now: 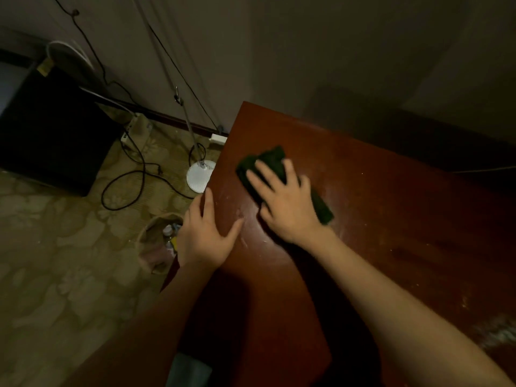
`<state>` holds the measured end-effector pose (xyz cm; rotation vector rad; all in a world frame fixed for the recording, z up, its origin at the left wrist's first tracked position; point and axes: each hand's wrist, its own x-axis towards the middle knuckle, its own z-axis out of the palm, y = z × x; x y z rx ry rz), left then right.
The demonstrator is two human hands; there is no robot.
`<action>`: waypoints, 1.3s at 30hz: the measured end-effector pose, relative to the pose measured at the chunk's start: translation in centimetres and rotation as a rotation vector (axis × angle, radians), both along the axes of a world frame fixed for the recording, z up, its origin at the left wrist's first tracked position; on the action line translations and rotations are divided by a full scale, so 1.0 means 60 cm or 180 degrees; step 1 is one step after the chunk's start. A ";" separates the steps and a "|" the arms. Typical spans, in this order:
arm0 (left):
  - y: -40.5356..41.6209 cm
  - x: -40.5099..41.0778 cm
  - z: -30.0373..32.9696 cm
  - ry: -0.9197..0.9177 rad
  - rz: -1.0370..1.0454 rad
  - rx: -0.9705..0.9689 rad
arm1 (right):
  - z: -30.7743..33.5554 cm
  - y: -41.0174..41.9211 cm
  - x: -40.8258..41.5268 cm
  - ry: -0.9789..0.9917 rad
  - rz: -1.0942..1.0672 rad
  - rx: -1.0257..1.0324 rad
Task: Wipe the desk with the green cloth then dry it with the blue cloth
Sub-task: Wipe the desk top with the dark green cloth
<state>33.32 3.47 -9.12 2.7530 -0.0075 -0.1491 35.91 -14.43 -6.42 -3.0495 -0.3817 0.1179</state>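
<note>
Head view: dim room, looking down on a reddish-brown wooden worktop (377,219) with pale smears on its surface.
Left hand (205,236): flat on the worktop's left edge, fingers straight and relaxed, thumb lying on the top; grasping nothing.
Right hand (284,202): palm down, fingers spread and straight, pressing on the dark green folded cloth (268,163); not curled round it.
Green cloth: on the worktop near its left side, partly under the right hand, ends showing beyond the fingertips and beside the wrist.
Floor left of worktop: woven basket (159,241) holding small items, just beside the left hand.
Further: round white lamp base (199,175), black cables (125,185) on patterned carpet, black box (53,135) by the wall.
</note>
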 end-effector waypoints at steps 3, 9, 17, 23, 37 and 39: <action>0.001 -0.005 0.001 -0.0025 0.0005 0.0029 | -0.001 0.006 -0.114 0.0067 0.0170 0.0175; 0.000 -0.004 0.012 0.0224 0.0049 0.0067 | -0.002 -0.123 -0.084 0.0163 -0.0779 -0.0076; 0.000 -0.004 0.012 0.0094 -0.0155 0.0093 | 0.006 -0.118 -0.109 0.0448 -0.1600 -0.0040; 0.006 -0.004 0.000 -0.0389 -0.0648 0.0365 | -0.005 0.012 -0.333 0.0168 -0.0478 0.0111; -0.054 -0.189 0.019 -0.0310 -0.1210 -0.0319 | 0.003 -0.093 -0.315 0.0320 -0.1776 0.0197; -0.070 -0.196 0.019 -0.0313 -0.1247 -0.0351 | 0.001 -0.047 -0.384 0.0171 -0.1430 0.0254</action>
